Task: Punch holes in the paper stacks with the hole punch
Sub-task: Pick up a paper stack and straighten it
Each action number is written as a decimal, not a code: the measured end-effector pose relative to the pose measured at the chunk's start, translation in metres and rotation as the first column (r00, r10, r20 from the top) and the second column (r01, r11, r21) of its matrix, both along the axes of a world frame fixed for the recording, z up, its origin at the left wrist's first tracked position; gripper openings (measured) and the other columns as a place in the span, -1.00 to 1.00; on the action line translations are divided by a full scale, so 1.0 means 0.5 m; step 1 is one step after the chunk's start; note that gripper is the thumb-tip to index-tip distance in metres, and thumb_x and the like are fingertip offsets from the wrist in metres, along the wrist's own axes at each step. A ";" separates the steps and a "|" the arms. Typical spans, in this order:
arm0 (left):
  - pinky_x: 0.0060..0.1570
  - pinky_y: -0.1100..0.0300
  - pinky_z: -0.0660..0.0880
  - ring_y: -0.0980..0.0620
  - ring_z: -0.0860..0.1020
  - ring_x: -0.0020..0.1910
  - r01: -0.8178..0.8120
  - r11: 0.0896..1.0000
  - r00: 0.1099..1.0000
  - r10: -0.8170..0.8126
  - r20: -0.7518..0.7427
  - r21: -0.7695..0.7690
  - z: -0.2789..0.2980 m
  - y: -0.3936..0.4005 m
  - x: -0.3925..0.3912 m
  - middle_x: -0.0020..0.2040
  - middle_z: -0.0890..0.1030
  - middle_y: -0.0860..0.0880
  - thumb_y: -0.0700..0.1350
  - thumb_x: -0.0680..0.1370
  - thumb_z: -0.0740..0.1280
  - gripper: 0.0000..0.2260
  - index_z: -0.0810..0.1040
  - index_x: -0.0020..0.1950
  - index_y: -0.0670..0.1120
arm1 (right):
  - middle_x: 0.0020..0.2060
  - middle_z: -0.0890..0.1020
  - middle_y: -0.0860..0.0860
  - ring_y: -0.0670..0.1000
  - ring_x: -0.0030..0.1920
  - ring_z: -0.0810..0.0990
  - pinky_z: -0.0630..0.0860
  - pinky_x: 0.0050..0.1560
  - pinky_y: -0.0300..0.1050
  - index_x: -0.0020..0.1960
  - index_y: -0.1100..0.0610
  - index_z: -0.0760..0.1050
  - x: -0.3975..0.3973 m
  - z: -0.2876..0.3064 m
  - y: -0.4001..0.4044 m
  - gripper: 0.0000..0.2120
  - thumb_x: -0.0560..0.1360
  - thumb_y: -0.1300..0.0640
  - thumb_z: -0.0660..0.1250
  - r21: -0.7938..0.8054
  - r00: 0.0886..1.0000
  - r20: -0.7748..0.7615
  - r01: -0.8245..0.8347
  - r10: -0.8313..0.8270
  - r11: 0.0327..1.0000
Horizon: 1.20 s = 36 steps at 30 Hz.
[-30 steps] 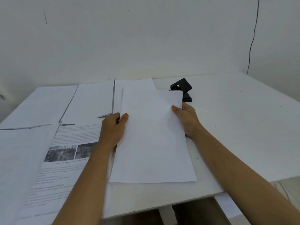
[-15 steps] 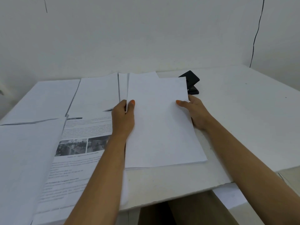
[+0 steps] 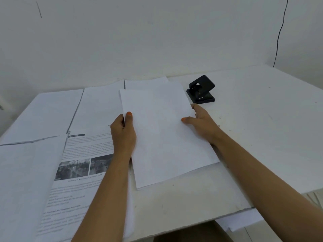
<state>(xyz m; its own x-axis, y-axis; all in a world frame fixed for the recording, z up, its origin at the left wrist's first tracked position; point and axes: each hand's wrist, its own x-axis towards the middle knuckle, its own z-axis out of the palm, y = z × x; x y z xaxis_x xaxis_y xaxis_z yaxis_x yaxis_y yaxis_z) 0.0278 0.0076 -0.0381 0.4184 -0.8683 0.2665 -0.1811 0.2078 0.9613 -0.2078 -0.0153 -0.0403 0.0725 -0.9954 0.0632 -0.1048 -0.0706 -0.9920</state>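
A white paper stack (image 3: pixel 164 137) lies in the middle of the table, turned slightly counter-clockwise. My left hand (image 3: pixel 123 135) pinches its left edge, thumb on top and fingers underneath. My right hand (image 3: pixel 201 123) holds its right edge, thumb on the sheet and fingers under the edge. The black hole punch (image 3: pixel 201 89) stands on the table just beyond the stack's far right corner, a short way past my right hand's fingertips, with nothing in its slot.
Several other paper stacks cover the left of the white table (image 3: pixel 262 128): blank ones (image 3: pixel 101 105) at the back and a printed sheet with photos (image 3: pixel 82 165) under my left forearm. A wall stands right behind. The table's near edge runs below my arms.
The stack has slid back and left, so the hole punch, partly covered before, now stands fully in view. Both hands have kept their hold on the stack's edges.
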 end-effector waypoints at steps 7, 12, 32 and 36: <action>-0.22 0.35 0.46 0.17 0.54 -0.22 0.117 0.993 0.993 -0.117 -0.014 0.006 0.004 0.007 0.012 -0.19 0.61 0.08 -0.17 0.49 0.28 -0.91 0.56 -0.08 -0.13 | 0.10 0.65 0.00 -0.01 0.03 0.67 0.62 0.02 -0.08 0.24 0.08 0.46 0.006 -0.012 -0.018 -0.69 0.52 0.22 0.38 0.017 1.000 0.020 -0.009 0.009 1.000; -0.28 0.40 0.49 0.14 0.59 -0.15 0.161 0.976 0.986 -0.153 -0.064 0.148 -0.002 0.000 0.015 -0.06 0.63 0.04 -0.21 0.57 0.31 -0.85 0.54 0.12 -0.08 | 0.03 0.69 -0.01 0.00 -0.03 0.69 0.62 -0.11 -0.13 0.18 0.06 0.55 -0.005 -0.010 -0.027 -0.78 0.54 0.19 0.37 0.103 0.991 0.131 0.004 -0.018 0.995; -0.09 0.31 0.53 0.21 0.60 -0.08 0.021 0.987 0.998 -0.011 0.068 -0.160 0.206 -0.130 -0.118 -0.01 0.61 0.12 -0.22 0.59 0.25 -0.81 0.45 0.04 0.10 | 0.09 0.64 0.02 0.06 0.09 0.63 0.58 0.14 0.08 0.23 0.07 0.50 -0.044 0.216 -0.147 -0.75 0.57 0.25 0.31 -0.269 0.966 0.245 0.149 -0.082 0.952; -0.12 0.34 0.52 0.23 0.60 -0.10 -0.043 0.985 0.999 0.046 0.014 -0.167 0.195 -0.173 -0.126 -0.04 0.61 0.15 -0.21 0.59 0.25 -0.79 0.45 0.00 0.13 | 0.03 0.65 -0.05 0.01 0.04 0.64 0.60 0.10 0.02 0.12 -0.04 0.51 -0.035 0.209 -0.196 -0.79 0.57 0.23 0.31 -0.293 0.964 0.259 0.141 -0.063 0.946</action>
